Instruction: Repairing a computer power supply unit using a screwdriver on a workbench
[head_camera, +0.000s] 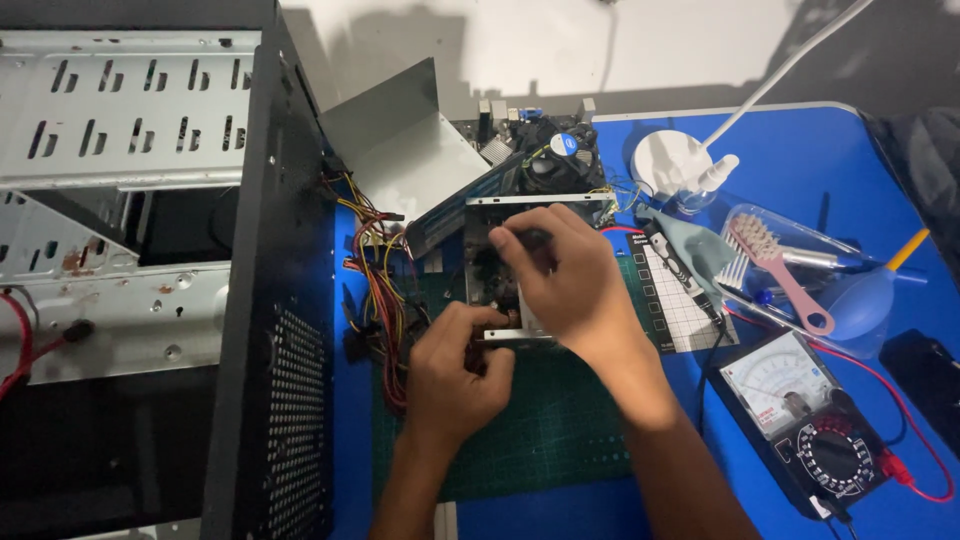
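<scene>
So both hands are right on the opened power supply unit, a bare metal box with its lid off, sitting on the green cutting mat in the middle of the blue table. The left hand is curled up tight at the box's near-left corner, fingers closed around something at the edge, though what exactly is pinched there is hidden by the knuckles. The right hand lies over the top of the box with its fingertips bent down into the inside; whether it's actually gripping anything in there, can't tell.

Just left of the box, a bundle of red, yellow and black wires runs off toward the black computer case lying open on the left. The grey metal cover stands tilted behind the box, and a motherboard with a cooler fan is right behind that.

Over on the right: an analog multimeter with red leads, a pink brush, a blue air blower, a white grid mat and a small spray bottle.
</scene>
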